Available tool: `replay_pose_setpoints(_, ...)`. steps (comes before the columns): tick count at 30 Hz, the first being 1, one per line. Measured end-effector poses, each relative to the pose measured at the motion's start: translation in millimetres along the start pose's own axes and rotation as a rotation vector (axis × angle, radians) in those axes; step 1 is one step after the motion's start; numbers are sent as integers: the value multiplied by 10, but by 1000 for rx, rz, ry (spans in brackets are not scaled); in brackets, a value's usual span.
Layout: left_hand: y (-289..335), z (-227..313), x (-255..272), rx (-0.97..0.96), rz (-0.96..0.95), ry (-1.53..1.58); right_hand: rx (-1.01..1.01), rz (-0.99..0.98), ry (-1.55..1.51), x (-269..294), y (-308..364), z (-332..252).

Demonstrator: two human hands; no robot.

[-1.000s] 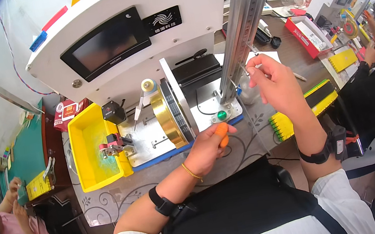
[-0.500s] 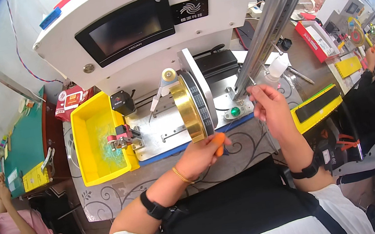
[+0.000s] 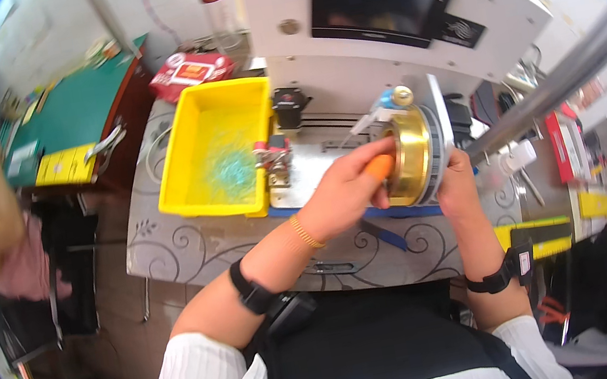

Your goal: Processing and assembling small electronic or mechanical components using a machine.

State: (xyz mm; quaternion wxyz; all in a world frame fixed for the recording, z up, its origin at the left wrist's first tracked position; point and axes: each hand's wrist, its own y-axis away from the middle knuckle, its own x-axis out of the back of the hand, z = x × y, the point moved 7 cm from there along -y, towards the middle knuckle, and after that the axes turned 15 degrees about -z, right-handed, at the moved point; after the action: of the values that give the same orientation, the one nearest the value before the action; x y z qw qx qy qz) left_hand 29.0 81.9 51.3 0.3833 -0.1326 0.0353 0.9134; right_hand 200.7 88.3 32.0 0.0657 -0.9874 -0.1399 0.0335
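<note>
A gold-coloured drum (image 3: 414, 155) with a dark toothed band behind it stands on the machine's metal base (image 3: 313, 176). My left hand (image 3: 343, 192) is at the drum's open left face, its fingers bent together. An orange piece (image 3: 379, 168) shows at its thumb; whether it is worn or held I cannot tell. My right hand (image 3: 456, 186) is closed at the drum's right side, by the upright plate (image 3: 441, 114); its fingertips are partly hidden. Just above the left hand, a slender white-and-blue arm with a brass knob (image 3: 402, 97) reaches toward the drum.
Left of the machine sits a yellow bin (image 3: 184, 173) with fine bluish-green strands inside. A blue-handled tool (image 3: 385, 236) lies on the patterned tabletop (image 3: 167, 240) before me. A metal post (image 3: 566, 77) slants at right. Other people sit on both sides.
My view has swung to the left. My left hand has moved up from below the drum to its open face. My right hand has come in from the right to the drum's side.
</note>
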Motion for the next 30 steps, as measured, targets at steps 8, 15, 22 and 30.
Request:
replay_pose_setpoints(8, -112, 78, 3, 143, 15, -178, -92, -7, -74, -113, -91, -106)
replay_pose_setpoints(15, 343, 344, -17, -270, 341, -1022, -267, -13, -124, 185, 545, 66)
replay_pose_setpoints(22, 805, 201, 360, 170, 208, -382, 487, -287, 985, -1373, 453, -1083)
replay_pose_setpoints(30, 927, 238, 611, 107, 176, -161, 264, -245, 1205, -1569, -143, -891)
